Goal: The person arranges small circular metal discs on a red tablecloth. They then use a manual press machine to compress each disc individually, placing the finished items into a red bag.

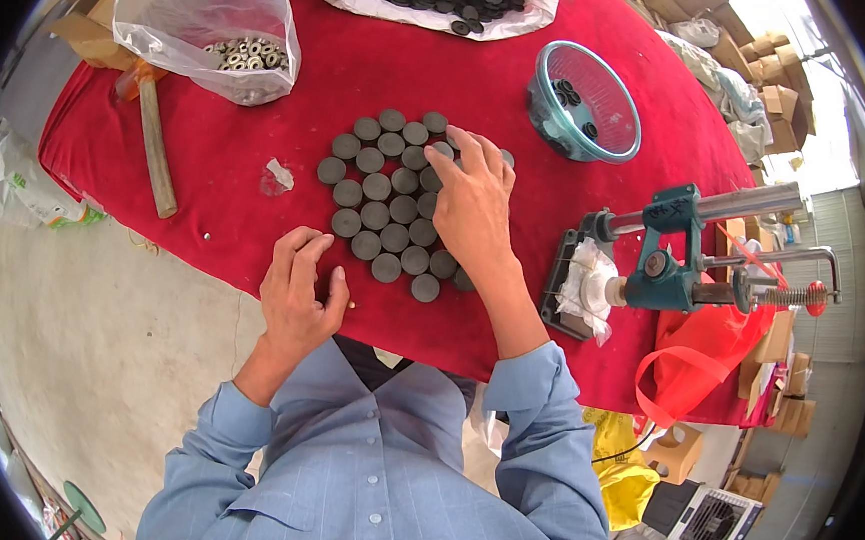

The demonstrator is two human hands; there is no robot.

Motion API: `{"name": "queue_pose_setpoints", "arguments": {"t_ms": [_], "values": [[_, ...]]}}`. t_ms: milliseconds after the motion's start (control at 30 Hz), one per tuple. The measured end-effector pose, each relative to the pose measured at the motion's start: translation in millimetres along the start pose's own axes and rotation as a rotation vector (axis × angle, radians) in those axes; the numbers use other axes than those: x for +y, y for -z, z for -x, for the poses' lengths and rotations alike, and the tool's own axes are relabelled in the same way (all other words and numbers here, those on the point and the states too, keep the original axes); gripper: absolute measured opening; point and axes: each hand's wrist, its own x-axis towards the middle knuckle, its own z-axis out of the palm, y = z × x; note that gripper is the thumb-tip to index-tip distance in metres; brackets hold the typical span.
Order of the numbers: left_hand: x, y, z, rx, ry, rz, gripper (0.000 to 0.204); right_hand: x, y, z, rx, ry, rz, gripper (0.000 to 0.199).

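Observation:
Many dark grey round discs [374, 215] lie flat in a close cluster on the red tablecloth [228, 175]. My right hand [472, 208] reaches over the right side of the cluster, its fingers apart and tips down at the far discs. It covers some of the discs there, and no disc shows gripped in it. At the cloth's near edge, left of the cluster, my left hand [301, 286] rests with loosely bent, separated fingers and holds nothing. A crumpled clear scrap [280, 173] lies beyond my left hand.
A green hand press [670, 247] stands at the right beside a red bag [703, 349]. Farther back are a blue-green plastic basket [541, 105] with black parts, a white sack [530, 21] of black discs and a clear bag [199, 28] of metal rings. A hammer [155, 145] lies left.

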Motion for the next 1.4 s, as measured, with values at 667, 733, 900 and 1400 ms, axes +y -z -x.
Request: {"name": "queue_pose_setpoints", "arguments": {"t_ms": [667, 733, 900, 1400], "values": [[-4.2, 2.9, 0.7, -0.098, -0.01, -0.02, 0.059, 11.6, 22.8, 18.0, 0.011, -0.165, -0.289, 0.048], [6.9, 14.2, -7.2, -0.207, 0.063, -0.066, 0.085, 19.3, 42.0, 38.2, -0.054, -0.24, -0.321, 0.074], [20.0, 14.2, -28.2, -0.468, 0.119, -0.13, 0.143, 7.2, 63.2, 115.3, -0.219, -0.321, -0.226, 0.134], [24.8, -35.7, -49.1, -0.472, 0.143, -0.433, 0.125, 6.7, 38.6, 89.4, -0.156, -0.27, -0.197, 0.127]]}}
